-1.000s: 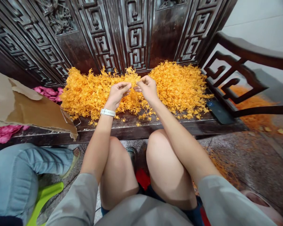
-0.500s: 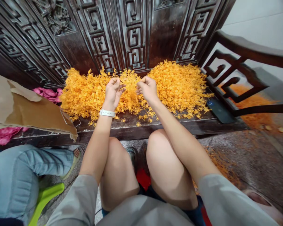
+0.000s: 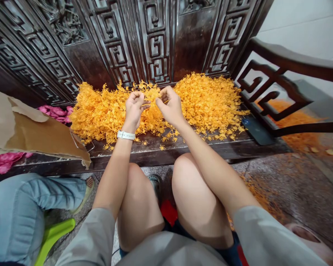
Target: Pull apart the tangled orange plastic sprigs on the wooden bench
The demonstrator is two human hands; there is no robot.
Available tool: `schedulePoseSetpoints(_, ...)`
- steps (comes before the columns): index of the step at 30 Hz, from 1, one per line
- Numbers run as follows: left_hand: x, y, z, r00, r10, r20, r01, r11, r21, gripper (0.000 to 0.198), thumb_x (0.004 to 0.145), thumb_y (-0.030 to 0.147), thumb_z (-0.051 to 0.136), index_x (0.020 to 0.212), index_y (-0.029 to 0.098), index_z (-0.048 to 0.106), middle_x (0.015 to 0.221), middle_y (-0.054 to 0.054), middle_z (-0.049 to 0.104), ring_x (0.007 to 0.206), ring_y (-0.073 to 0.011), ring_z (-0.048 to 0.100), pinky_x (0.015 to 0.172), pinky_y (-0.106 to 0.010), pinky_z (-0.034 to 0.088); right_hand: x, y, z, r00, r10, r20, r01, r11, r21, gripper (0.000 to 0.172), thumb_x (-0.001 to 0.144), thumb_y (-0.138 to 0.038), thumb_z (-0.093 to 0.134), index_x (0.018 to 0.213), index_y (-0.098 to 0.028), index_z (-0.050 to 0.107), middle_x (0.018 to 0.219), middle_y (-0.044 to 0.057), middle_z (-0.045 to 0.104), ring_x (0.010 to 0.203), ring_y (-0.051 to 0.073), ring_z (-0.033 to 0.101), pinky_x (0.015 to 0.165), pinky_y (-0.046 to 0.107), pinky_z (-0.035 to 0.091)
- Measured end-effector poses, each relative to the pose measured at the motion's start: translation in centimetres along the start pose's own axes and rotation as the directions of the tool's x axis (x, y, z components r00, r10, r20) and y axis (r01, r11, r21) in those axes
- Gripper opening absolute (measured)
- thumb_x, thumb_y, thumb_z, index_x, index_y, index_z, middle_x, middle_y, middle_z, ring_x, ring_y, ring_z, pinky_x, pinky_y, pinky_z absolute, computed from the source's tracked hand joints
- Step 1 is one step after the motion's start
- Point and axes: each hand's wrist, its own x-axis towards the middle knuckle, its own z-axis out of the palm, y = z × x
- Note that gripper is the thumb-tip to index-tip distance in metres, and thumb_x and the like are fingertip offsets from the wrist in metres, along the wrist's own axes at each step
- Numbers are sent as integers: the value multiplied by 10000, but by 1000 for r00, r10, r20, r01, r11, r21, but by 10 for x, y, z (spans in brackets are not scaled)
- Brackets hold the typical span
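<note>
A big heap of small orange plastic flower sprigs (image 3: 205, 99) lies on the seat of a dark carved wooden bench (image 3: 169, 149). Above the middle of the heap, my left hand (image 3: 134, 107), with a white watch at the wrist, is curled with its fingers pinched on an orange sprig. My right hand (image 3: 169, 105) is right beside it, fingers also pinched on an orange sprig. The two hands nearly touch at the fingertips.
A torn cardboard sheet (image 3: 30, 133) covers pink flowers (image 3: 55, 111) on the left of the bench. A dark phone (image 3: 256, 130) lies at the seat's right end by the armrest (image 3: 280, 92). Another person's jeans-clad leg (image 3: 24, 199) and a green stool (image 3: 52, 232) are at lower left.
Both hands have shifted slightly and come together again after parting a little half a second ago. The view has tilted a touch.
</note>
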Motion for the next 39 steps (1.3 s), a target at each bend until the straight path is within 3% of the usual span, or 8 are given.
schedulePoseSetpoints(6,-4,2,4,999,23,38,-25,999,39,148,907,303,728,890,262,587,857,-2,587,770,-132,661,746,-280,561,-4,-4,-1,999,-12,47,12,1000,1,318,856,-240,727,1155,-271,624,877,12,605,833,192,594,805,357,498)
schedulePoseSetpoints(11,-4,0,2,993,90,77,-94,995,46,189,867,348,817,868,240,662,865,-14,636,776,-126,628,751,-265,568,-5,-3,-2,988,-55,141,56,998,-3,326,901,-322,733,1194,-258,607,997,26,666,887,182,622,861,354,508)
schedulePoseSetpoints(18,-3,-5,-4,991,108,77,-110,993,32,215,819,419,884,876,226,810,858,-42,748,764,-128,681,735,-265,565,-4,7,-5,978,-129,166,120,991,64,272,974,-416,693,1139,-218,607,919,14,641,823,154,592,786,320,474)
schedulePoseSetpoints(22,-4,-6,-6,989,113,92,-122,987,101,258,852,479,845,844,222,840,883,-64,778,814,-154,706,764,-282,565,-6,4,-10,978,-88,189,80,995,52,295,995,-457,669,1153,-213,620,901,12,631,813,151,583,747,309,451)
schedulePoseSetpoints(28,-8,-8,-1,987,108,116,-117,990,76,431,922,595,734,784,198,830,1063,-113,788,888,-176,720,743,-289,558,-7,9,-12,967,-53,248,29,995,100,298,997,-482,667,1158,-236,618,874,3,611,780,149,555,709,302,446)
schedulePoseSetpoints(32,-9,-5,1,993,77,94,-83,994,68,478,937,614,696,753,189,816,944,-125,797,866,-197,740,735,-306,557,-5,15,-9,965,-15,261,-36,982,188,304,1004,-505,654,1151,-246,590,864,1,616,748,144,592,693,298,481)
schedulePoseSetpoints(36,-7,-2,-2,993,104,49,-108,991,79,539,966,614,643,641,199,758,801,-112,780,808,-196,737,721,-309,564,-3,16,-7,965,73,251,-144,949,281,215,1010,-420,651,1093,-243,560,828,-16,632,659,115,593,636,273,493)
schedulePoseSetpoints(39,-4,-3,-6,992,124,-23,-120,985,125,458,935,579,713,689,197,775,806,-99,777,760,-168,711,666,-267,546,-2,15,-7,953,128,274,-232,892,389,193,1003,-374,654,1065,-240,529,787,-28,643,603,110,594,600,268,503)
